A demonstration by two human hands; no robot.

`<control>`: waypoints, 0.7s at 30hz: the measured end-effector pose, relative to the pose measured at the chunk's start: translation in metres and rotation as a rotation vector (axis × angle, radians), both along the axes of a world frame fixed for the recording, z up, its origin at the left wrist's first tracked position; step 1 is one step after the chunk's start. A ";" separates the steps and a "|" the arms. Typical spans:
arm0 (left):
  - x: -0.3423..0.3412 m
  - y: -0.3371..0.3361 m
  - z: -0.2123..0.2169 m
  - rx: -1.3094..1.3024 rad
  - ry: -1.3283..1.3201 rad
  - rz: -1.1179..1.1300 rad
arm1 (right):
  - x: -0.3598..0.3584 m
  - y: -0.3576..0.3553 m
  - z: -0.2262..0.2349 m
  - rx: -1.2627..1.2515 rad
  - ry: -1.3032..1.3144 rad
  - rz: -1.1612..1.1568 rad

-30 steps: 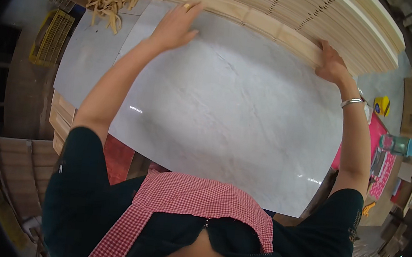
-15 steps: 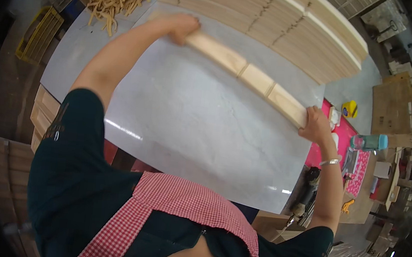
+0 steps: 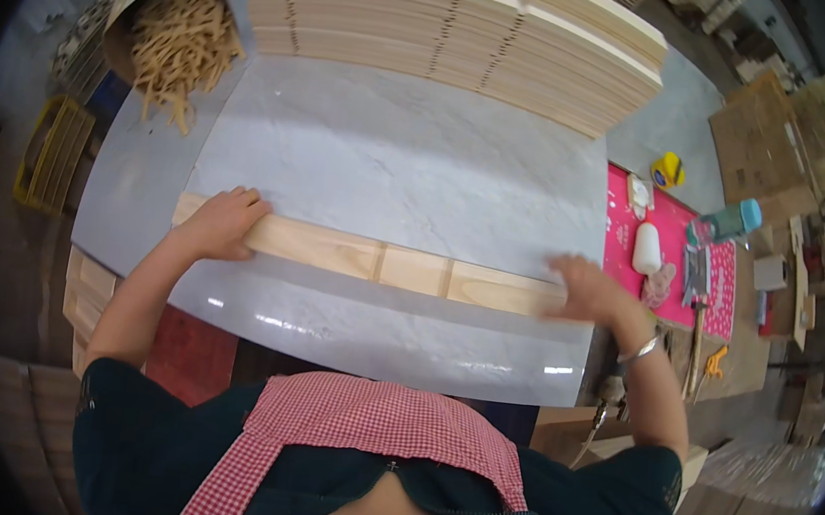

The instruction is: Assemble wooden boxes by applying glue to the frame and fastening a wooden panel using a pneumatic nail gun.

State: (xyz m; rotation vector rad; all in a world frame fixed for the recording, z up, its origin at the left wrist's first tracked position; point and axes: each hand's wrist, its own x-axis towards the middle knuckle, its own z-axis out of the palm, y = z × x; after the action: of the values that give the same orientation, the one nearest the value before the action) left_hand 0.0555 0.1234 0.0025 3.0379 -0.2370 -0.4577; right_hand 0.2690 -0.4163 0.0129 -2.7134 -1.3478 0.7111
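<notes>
A long, narrow pale wooden board (image 3: 323, 248) with two grooves across it lies over the near part of the grey marbled tabletop (image 3: 391, 170). My left hand (image 3: 225, 225) is closed over the board near its left end, fingers on the far edge. At the other end is my right hand (image 3: 592, 291), wearing a silver bracelet; motion blurs its fingers, which look spread apart around the board's tip. Whether they touch the wood is hard to see.
A tall stack of similar grooved boards (image 3: 377, 23) stands along the far side. A tipped container spills wooden strips (image 3: 183, 47) at far left. To the right, a pink mat (image 3: 670, 295) bears a white bottle (image 3: 647, 249); a teal bottle (image 3: 728, 222) and hammer (image 3: 695, 353) are nearby.
The board has come down from beside the stack, nearer to me, and lies more level. Both hands moved toward me with it. My right hand's fingers have loosened from its end.
</notes>
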 end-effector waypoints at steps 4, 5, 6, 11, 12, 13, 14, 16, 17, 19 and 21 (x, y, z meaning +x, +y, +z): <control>0.002 0.000 0.033 -0.126 0.029 0.015 | 0.119 0.002 0.047 0.389 -0.343 -0.386; 0.006 -0.003 0.037 -0.125 0.026 -0.005 | 0.151 0.002 0.063 0.486 -0.400 -0.542; 0.013 -0.007 0.043 -0.179 0.019 0.034 | 0.184 -0.002 0.074 0.503 -0.502 -0.671; 0.044 -0.007 0.053 -0.394 -0.025 0.224 | 0.287 -0.009 0.065 0.630 -0.846 -0.685; 0.046 -0.004 0.051 -0.449 -0.056 0.276 | 0.290 0.003 0.069 0.577 -0.824 -0.674; 0.050 -0.001 0.047 -0.504 -0.089 0.327 | 0.292 0.013 0.073 0.523 -0.805 -0.664; 0.055 0.002 0.044 -0.559 -0.124 0.376 | 0.292 0.022 0.077 0.469 -0.787 -0.653; 0.076 0.005 0.031 -0.742 -0.210 0.462 | 0.276 0.024 0.078 0.486 -0.830 -0.693; 0.090 -0.001 0.035 -0.838 -0.240 0.482 | 0.272 0.020 0.075 0.488 -0.824 -0.681; 0.132 -0.011 0.037 -1.026 -0.270 0.519 | 0.262 0.000 0.069 0.486 -0.940 -0.616; 0.171 -0.019 0.042 -1.304 -0.227 0.649 | 0.236 0.001 0.071 0.543 -1.012 -0.541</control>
State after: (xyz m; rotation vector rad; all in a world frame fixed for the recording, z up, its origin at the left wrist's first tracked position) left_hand 0.2264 0.1043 0.0443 1.7077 0.3258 0.1066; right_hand 0.5052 -0.4157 0.0836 -2.7294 -0.5758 -1.0181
